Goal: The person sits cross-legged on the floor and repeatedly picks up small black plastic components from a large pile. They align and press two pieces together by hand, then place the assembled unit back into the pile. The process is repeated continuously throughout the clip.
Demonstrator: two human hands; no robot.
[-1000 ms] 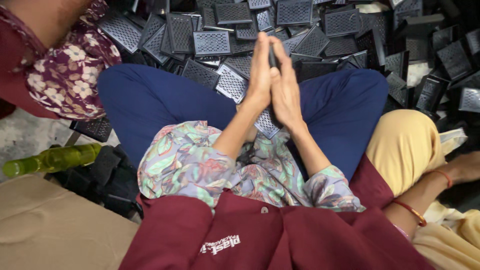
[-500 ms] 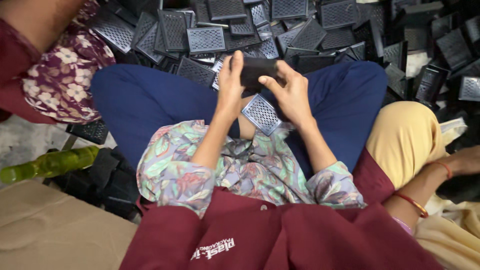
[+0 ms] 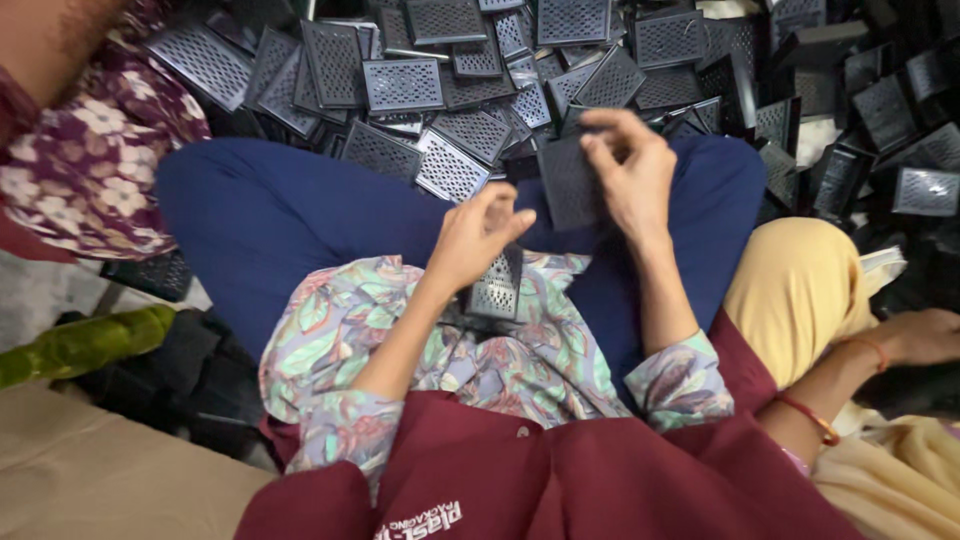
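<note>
Now left hand (image 3: 478,238) pinches perforated panel (image 3: 497,287) over lap; right hand (image 3: 630,172) grips dark panel (image 3: 570,180) above pile (image 3: 520,60).

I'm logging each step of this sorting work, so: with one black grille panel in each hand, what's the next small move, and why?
Probably bring the left hand up so its perforated panel meets the dark panel pinched in the right hand. The two pieces are apart, the left one low over the lap, the right one raised.

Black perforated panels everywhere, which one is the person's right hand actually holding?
The dark panel raised above the lap, pinched by the right hand. The others lie loose in the heap, except one under the left hand.
</note>
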